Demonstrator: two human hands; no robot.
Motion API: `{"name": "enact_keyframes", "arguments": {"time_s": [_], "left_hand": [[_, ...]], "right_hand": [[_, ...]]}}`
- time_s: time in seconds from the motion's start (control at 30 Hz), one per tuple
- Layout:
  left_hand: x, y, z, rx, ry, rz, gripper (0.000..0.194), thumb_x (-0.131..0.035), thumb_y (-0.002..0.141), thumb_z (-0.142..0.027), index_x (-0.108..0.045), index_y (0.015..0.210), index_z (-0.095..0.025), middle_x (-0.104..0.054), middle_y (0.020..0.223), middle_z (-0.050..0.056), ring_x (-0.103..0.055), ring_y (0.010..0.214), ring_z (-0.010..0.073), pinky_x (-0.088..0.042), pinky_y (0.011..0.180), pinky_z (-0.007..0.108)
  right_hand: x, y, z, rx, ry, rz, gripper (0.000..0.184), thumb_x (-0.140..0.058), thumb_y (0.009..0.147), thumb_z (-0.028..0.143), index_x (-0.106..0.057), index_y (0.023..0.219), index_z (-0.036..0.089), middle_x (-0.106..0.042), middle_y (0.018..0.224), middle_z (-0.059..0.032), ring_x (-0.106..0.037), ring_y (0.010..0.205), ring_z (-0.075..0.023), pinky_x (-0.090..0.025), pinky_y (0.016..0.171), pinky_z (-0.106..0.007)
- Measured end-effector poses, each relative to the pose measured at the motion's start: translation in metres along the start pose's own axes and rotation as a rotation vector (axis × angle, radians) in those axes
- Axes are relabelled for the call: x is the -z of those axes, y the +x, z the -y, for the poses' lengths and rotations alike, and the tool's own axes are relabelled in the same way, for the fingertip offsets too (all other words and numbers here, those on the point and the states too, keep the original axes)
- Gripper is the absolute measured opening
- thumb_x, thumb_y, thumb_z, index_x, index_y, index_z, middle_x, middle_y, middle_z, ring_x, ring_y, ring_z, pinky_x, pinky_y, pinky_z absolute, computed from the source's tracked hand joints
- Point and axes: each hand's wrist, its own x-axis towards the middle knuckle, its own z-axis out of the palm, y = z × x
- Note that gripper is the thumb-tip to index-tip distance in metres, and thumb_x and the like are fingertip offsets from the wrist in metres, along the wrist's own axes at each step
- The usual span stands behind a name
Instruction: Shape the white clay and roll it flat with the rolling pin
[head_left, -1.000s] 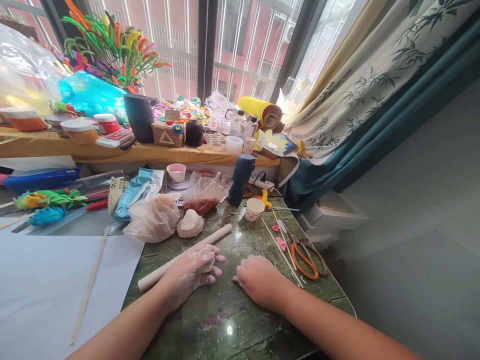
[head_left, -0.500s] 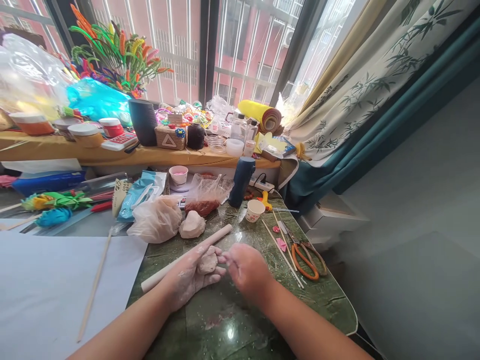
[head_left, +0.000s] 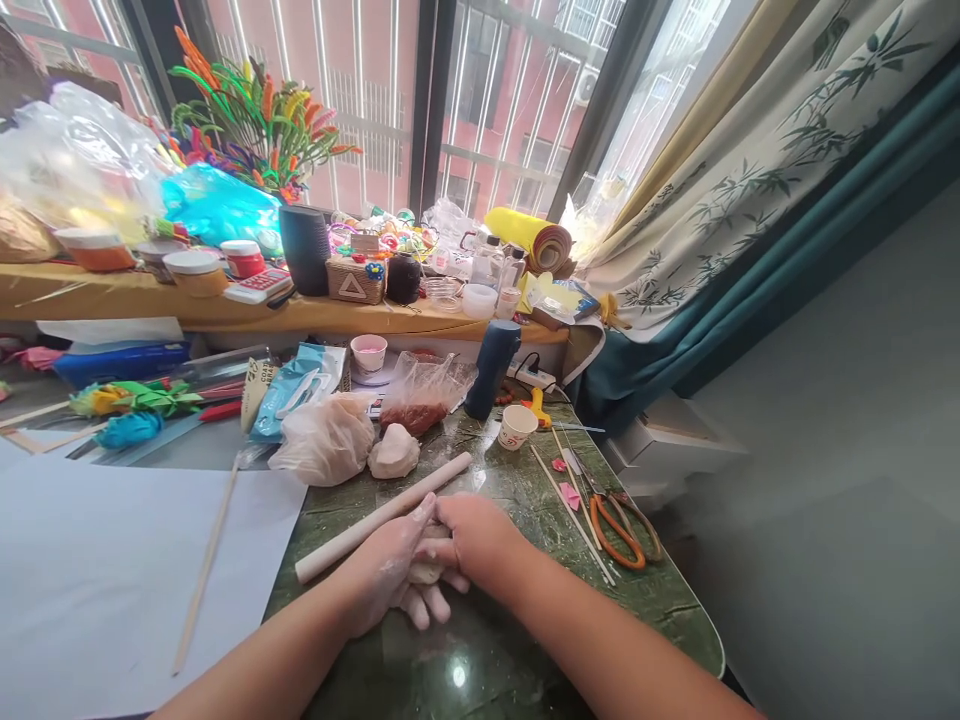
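Paper (head_left: pixel 135 570), white and flat, covers the left side of the table (head_left: pixel 420 665), with a thin strip (head_left: pixel 204 575) lying on it. Beyond the paper's far edge is a blue flower (head_left: pixel 129 430). Further right sits a crumpled bag (head_left: pixel 326 440), with a pale lump (head_left: pixel 394 452) just beside it and a dark red bag (head_left: pixel 416 410) behind the lump. The rod (head_left: pixel 382 517) lies slantwise in front of these. Nearer the person, the left hand (head_left: pixel 394 570) is cupped around the clay (head_left: pixel 425 572), its floury fingers spread beneath. The clay is between the two palms, partly hidden. The right hand (head_left: pixel 484 535) curls over it from the right, touching the left; its fingertips are mostly hidden, so whether it grips the clay cannot be told. Behind stand a dark blue cylinder (head_left: pixel 493 370) and a paper cup (head_left: pixel 517 428). Rightmost are thin sticks (head_left: pixel 574 515), pink scraps (head_left: pixel 570 496) and orange-handled scissors (head_left: pixel 619 535).
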Motion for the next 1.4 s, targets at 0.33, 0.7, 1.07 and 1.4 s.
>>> {"name": "enact_keyframes", "arguments": {"time_s": [0.33, 0.7, 1.07, 1.4], "left_hand": [[0.000, -0.011, -0.009, -0.107, 0.128, 0.075, 0.048, -0.082, 0.072, -0.056, -0.063, 0.091, -0.016, -0.077, 0.091, 0.012, -0.067, 0.049, 0.0140, -0.042, 0.036, 0.017], [-0.006, -0.010, 0.001, -0.068, -0.027, 0.078, 0.056, -0.074, 0.077, -0.065, -0.063, 0.101, -0.016, -0.076, 0.085, 0.010, -0.063, 0.046, 0.0127, -0.046, 0.040, 0.020], [0.004, 0.002, -0.008, -0.220, -0.373, -0.041, 0.045, -0.063, 0.089, -0.061, -0.061, 0.078, -0.017, -0.060, 0.063, 0.000, -0.045, 0.037, 0.0060, -0.029, 0.035, 0.016], [0.013, -0.002, -0.013, -0.457, -0.474, -0.135, 0.034, -0.062, 0.092, -0.047, -0.054, 0.075, -0.018, -0.054, 0.058, -0.004, -0.039, 0.034, 0.0047, -0.028, 0.036, 0.016]], "right_hand": [[0.000, 0.001, 0.011, -0.160, -0.121, -0.044, 0.016, -0.072, 0.080, 0.032, -0.066, 0.074, 0.018, -0.073, 0.082, -0.0079, -0.063, 0.080, -0.0241, -0.039, 0.073, -0.033], [-0.006, -0.019, 0.001, -0.166, 0.354, -0.095, 0.026, -0.075, 0.076, 0.036, -0.066, 0.095, 0.021, -0.071, 0.085, 0.0025, -0.060, 0.070, -0.0135, -0.037, 0.056, -0.020], [0.090, 0.004, -0.083, -0.181, -0.211, -0.428, 0.031, -0.043, 0.104, 0.030, -0.067, 0.113, 0.015, -0.069, 0.115, -0.0131, -0.059, 0.114, -0.0251, -0.041, 0.100, -0.035], [0.095, 0.047, -0.107, -0.361, -0.462, -0.037, 0.033, -0.063, 0.099, 0.035, -0.060, 0.128, 0.019, -0.061, 0.130, -0.0094, -0.065, 0.107, -0.0237, -0.057, 0.090, -0.045]]}}
